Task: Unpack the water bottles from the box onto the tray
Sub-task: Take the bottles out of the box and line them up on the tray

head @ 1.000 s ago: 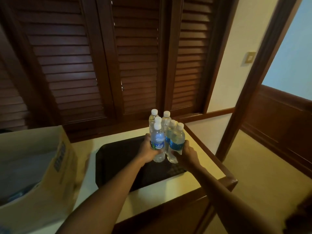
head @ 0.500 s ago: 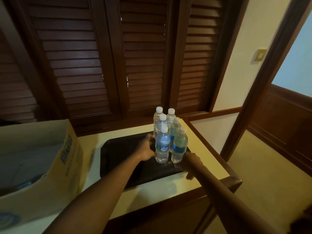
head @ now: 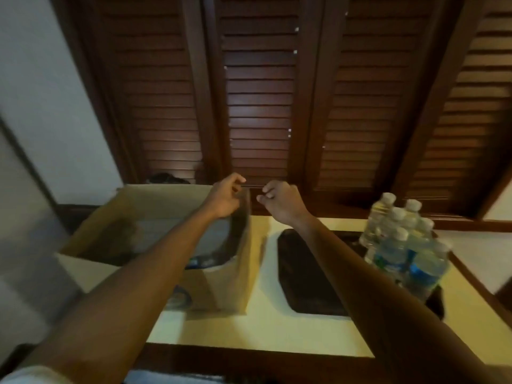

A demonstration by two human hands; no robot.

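An open cardboard box (head: 230, 284) stands on the left of the cream counter, with blue-labelled bottles (head: 202, 262) dimly visible inside. A dark tray (head: 302, 278) lies to its right. Several clear water bottles (head: 401, 245) with white caps stand clustered at the tray's right end. My left hand (head: 224, 199) hovers over the box's far right corner, fingers loosely curled, holding nothing. My right hand (head: 279, 202) hangs in the air just right of the box, above the tray's far left edge, also empty with curled fingers.
Dark wooden louvred shutters (head: 257, 106) rise directly behind the counter (head: 266, 320). A white wall is at the left. The counter has a dark wooden front edge. The image is motion-blurred.
Both hands have let go of the bottles on the tray and moved left toward the box. My view has swung left, so the box is now in the middle.
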